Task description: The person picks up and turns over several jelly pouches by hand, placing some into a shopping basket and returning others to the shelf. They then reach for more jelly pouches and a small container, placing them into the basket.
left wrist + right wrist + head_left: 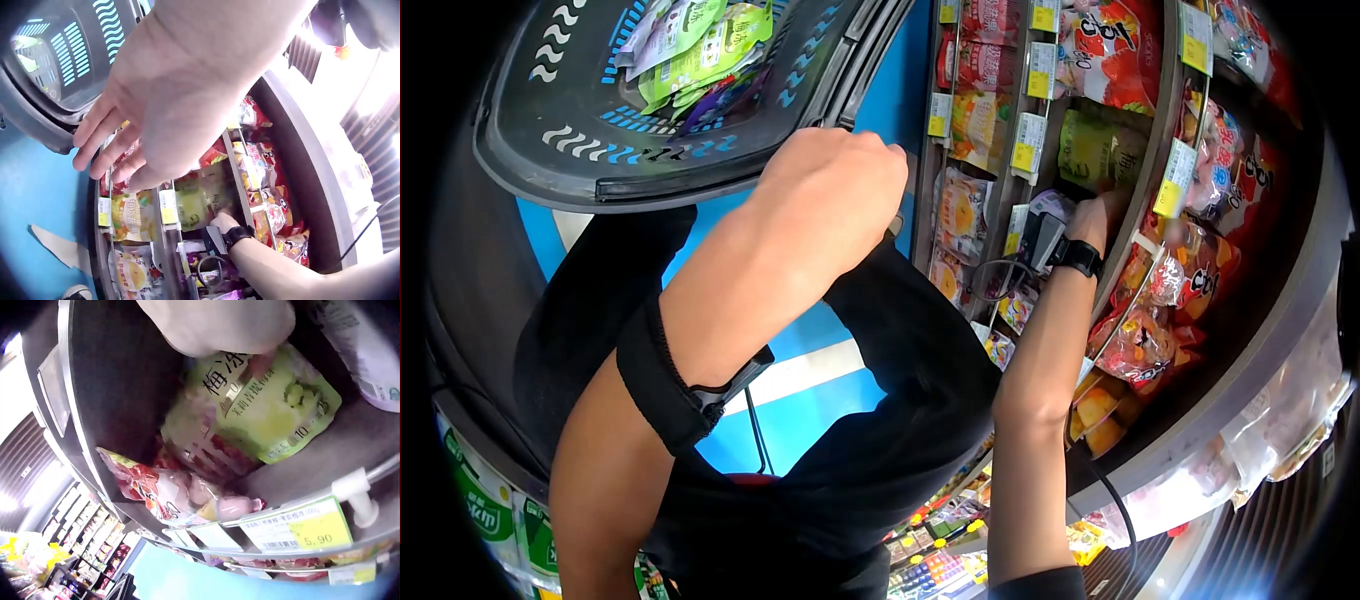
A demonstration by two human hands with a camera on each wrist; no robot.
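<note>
In the head view my left hand [830, 190] hovers over the front rim of the dark basket [550, 190]. The left wrist view shows its fingers extended and slightly bent, with nothing held. Deep in the shelf, my right hand [1095, 220] reaches to a green pouch [284, 415] with a grape picture. A fingertip [262, 362] touches the pouch's upper front; the other fingers are hidden, and I cannot tell whether they grip it. A second, darker pouch [212, 447] leans behind it. A pale purple pouch [365, 353] stands close by.
Green and silver pouches [700, 65] lie in the basket. Metal dividers split the shelf into rows of bagged snacks, with price tags [1028, 145] along them. A shelf rail [381, 469] with a white clip runs across the front. Below is blue floor [37, 194].
</note>
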